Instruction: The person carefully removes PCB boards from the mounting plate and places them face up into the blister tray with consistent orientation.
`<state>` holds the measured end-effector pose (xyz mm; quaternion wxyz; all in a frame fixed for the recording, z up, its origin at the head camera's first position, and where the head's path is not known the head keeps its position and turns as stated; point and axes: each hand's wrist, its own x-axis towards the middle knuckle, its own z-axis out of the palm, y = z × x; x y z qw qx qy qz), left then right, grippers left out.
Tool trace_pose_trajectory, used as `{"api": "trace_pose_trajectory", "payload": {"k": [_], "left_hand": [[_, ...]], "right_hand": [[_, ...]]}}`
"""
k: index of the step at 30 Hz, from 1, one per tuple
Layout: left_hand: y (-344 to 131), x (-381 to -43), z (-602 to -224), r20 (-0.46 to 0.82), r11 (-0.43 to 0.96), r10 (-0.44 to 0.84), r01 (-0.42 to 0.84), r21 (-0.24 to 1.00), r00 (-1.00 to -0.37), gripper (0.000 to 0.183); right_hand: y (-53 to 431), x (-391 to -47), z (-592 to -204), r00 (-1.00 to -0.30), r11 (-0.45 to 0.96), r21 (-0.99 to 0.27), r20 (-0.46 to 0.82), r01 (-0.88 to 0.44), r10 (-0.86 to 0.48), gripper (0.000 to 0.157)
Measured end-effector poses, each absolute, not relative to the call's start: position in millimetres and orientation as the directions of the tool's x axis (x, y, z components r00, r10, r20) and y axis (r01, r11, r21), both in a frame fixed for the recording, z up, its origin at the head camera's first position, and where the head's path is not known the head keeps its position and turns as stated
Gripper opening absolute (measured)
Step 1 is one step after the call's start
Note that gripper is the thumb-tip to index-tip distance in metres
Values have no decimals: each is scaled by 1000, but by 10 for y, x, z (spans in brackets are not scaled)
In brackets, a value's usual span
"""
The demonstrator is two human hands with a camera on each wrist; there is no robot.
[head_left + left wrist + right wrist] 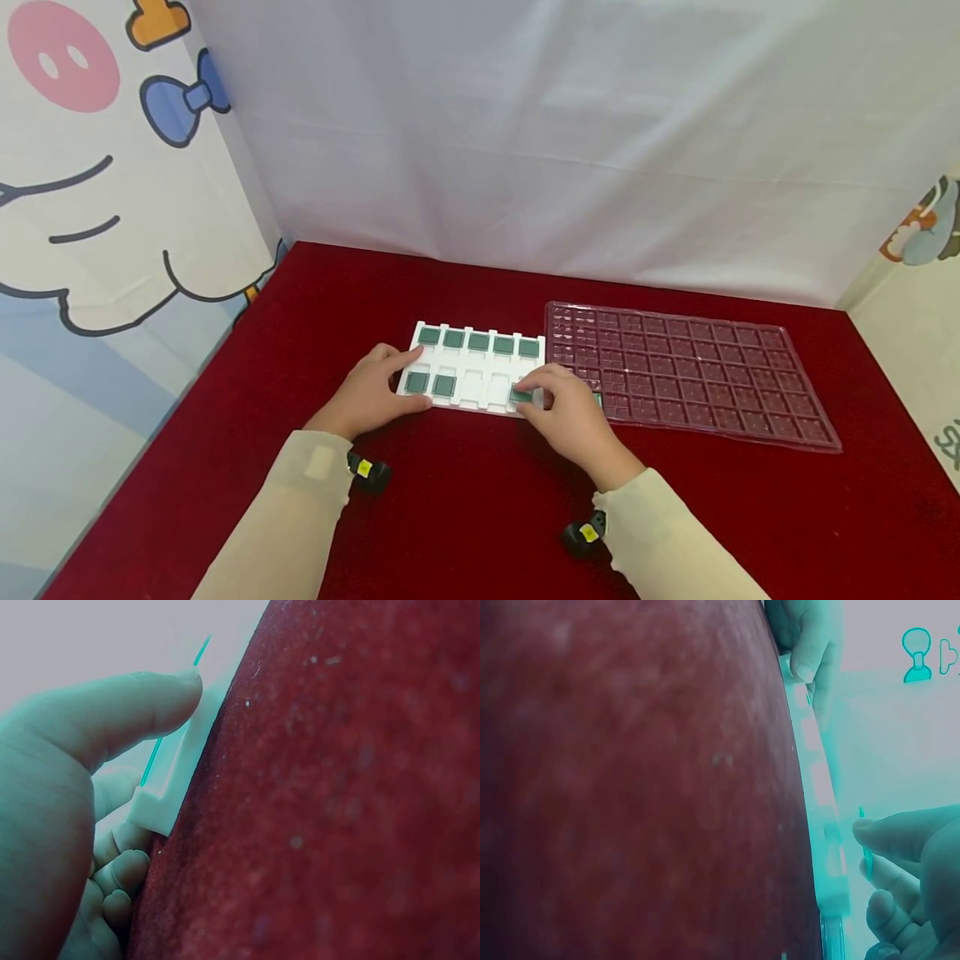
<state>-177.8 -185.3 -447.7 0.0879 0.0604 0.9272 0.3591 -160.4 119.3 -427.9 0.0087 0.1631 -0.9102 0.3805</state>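
A white tray (472,367) with two rows of slots lies on the red tablecloth. My left hand (371,392) grips its left end, the thumb on the near edge and the fingers along the far side. Between thumb and fingertips, my right hand (566,417) pinches a thin green square chip (521,396) over the right end of the near row. In the right wrist view that chip (866,855) stands edge-on, just off the tray (821,802). Similar green chips (478,342) fill the far row. Two more sit at the near row's left, then two bare slots.
A clear plastic tray (697,375) with many square pockets lies close against the white tray's right side. One green chip (597,399) shows in its near left corner, partly behind the right hand. A white cloth (562,150) hangs along the table's back edge.
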Motion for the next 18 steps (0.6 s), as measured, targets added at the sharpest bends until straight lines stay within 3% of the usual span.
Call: {"api": "trace_pose_trajectory", "payload": {"k": [18], "left_hand": [[-1874, -1801, -4520, -109, 734, 188, 66, 676, -976, 88]], "right_hand": [[1525, -1541, -4270, -961, 677, -684, 147, -270, -234, 17]]}}
